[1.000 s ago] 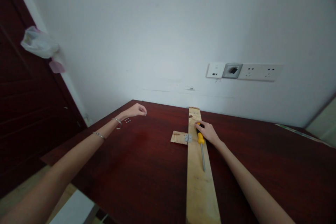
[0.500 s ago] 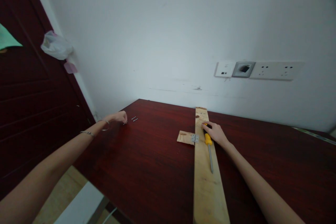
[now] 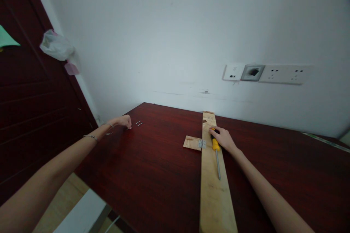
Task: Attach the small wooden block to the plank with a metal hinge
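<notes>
My left hand (image 3: 121, 121) reaches to the far left corner of the dark red table (image 3: 164, 167), fingers curled down onto the tabletop beside small metal screws (image 3: 139, 123); whether it pinches one I cannot make out. My right hand (image 3: 224, 138) rests on a long pale wooden plank (image 3: 214, 189), fingers wrapped on the yellow handle of a screwdriver (image 3: 216, 151) that lies along the plank with its shaft toward me. A small metal hinge (image 3: 202, 143) joins the plank to a short wooden piece (image 3: 191, 142) at its left.
A white wall with a row of sockets (image 3: 268, 73) stands behind the table. A dark red door (image 3: 30, 98) is at the left, with a plastic bag (image 3: 56, 45) hanging near it. The table's left edge drops to a light floor.
My left hand dropped from above the table and moved left, down beside the screws, then stayed there. The right hand kept its hold on the screwdriver. The view shifted.
</notes>
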The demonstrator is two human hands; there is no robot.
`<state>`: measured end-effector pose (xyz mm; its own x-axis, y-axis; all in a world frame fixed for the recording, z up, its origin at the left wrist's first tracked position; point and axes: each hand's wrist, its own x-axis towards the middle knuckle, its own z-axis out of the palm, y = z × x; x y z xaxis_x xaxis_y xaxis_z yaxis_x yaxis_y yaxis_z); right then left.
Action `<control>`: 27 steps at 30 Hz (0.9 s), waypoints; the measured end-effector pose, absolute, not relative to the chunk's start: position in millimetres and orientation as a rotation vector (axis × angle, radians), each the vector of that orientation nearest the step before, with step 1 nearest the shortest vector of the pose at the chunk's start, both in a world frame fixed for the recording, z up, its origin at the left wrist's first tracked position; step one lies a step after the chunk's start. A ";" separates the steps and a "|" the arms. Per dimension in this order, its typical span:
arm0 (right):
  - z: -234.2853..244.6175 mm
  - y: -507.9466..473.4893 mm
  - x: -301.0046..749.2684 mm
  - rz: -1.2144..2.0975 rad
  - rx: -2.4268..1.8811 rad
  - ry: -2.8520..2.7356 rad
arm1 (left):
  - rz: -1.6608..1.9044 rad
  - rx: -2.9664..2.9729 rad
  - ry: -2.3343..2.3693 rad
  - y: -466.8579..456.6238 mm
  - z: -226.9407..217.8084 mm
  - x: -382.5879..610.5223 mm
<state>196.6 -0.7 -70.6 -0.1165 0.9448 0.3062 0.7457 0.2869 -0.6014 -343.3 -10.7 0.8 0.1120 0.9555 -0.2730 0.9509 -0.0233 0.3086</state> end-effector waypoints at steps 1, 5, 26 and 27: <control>-70.8 -0.5 196.5 0.395 -1.508 -1.914 | -0.013 1.984 1.873 -10.0 2.2 -342.0; -69.6 -1.1 195.4 0.381 -1.511 -1.899 | -0.107 2.015 1.947 3.1 13.8 -325.1; -62.3 -4.9 194.3 0.411 -1.454 -1.844 | -0.581 2.526 1.202 -2.3 21.9 -14.7; -62.6 -4.9 194.2 0.416 -1.452 -1.838 | -0.600 2.537 1.211 -2.9 16.1 -12.2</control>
<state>194.2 -4.9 -62.6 -0.0811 0.9334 0.3494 0.6919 0.3051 -0.6544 -12.2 -2.9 16.1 0.5654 0.6755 -0.4734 0.7857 -0.6157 0.0600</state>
